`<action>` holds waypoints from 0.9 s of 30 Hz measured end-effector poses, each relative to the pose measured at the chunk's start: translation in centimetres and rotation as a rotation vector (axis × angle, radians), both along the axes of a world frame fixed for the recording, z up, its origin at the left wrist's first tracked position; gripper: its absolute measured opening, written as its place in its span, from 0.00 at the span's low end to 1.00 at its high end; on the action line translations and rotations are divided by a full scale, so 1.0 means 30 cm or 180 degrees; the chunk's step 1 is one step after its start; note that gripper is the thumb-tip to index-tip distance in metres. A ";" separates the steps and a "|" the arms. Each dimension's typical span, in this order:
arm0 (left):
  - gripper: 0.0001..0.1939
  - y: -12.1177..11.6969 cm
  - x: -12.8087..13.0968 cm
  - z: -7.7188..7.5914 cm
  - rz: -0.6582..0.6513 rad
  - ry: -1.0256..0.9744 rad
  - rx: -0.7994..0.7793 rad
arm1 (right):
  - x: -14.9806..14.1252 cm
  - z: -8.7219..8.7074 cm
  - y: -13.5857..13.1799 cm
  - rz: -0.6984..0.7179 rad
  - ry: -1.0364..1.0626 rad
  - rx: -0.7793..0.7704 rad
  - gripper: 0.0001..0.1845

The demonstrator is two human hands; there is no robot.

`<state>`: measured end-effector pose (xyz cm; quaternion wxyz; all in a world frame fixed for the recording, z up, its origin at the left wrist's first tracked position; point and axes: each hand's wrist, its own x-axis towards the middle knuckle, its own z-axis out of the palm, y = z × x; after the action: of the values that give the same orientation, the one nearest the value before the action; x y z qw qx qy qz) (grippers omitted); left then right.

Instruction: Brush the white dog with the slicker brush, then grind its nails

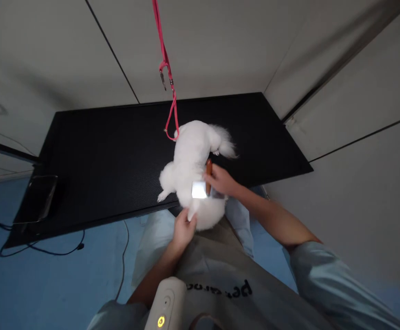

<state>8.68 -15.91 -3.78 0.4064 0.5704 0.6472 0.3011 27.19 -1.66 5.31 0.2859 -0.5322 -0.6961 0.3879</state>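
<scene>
A white fluffy dog (pixel 193 151) is on the black grooming table, its head toward me at the near edge and its tail toward the far right. My right hand (pixel 222 179) is closed around the wooden handle of a slicker brush (pixel 208 174). The brush's flat head, bright with glare, is over the fur behind the dog's head; whether its pins touch is hidden. With fingers pinched together, my left hand (pixel 185 227) holds the dog's ear (pixel 192 211) at the side of its head.
A pink grooming loop (pixel 172 110) with a metal clip hangs above the dog's back. On the left end of the black table (pixel 110 151) lies a dark glossy flat object (pixel 41 198). Cables (pixel 58 252) trail below that side. A white device (pixel 167 302) with a yellow light is close below me.
</scene>
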 end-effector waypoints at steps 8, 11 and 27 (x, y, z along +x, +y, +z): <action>0.30 0.015 0.076 0.089 -0.1097 0.1015 0.0128 | -0.092 0.105 0.056 0.0693 -0.0807 0.0285 0.09; 0.29 0.032 0.104 0.143 -0.1365 0.1517 -0.0105 | -0.123 0.137 0.066 0.0348 -0.0834 0.0589 0.09; 0.30 0.055 0.132 0.189 -0.1496 0.1815 0.0007 | -0.191 0.185 0.051 0.0668 -0.1594 0.0578 0.10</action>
<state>12.64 -14.25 1.89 0.2672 0.7649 0.5854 0.0291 21.45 -0.15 10.85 0.1099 -0.5087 -0.8282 0.2079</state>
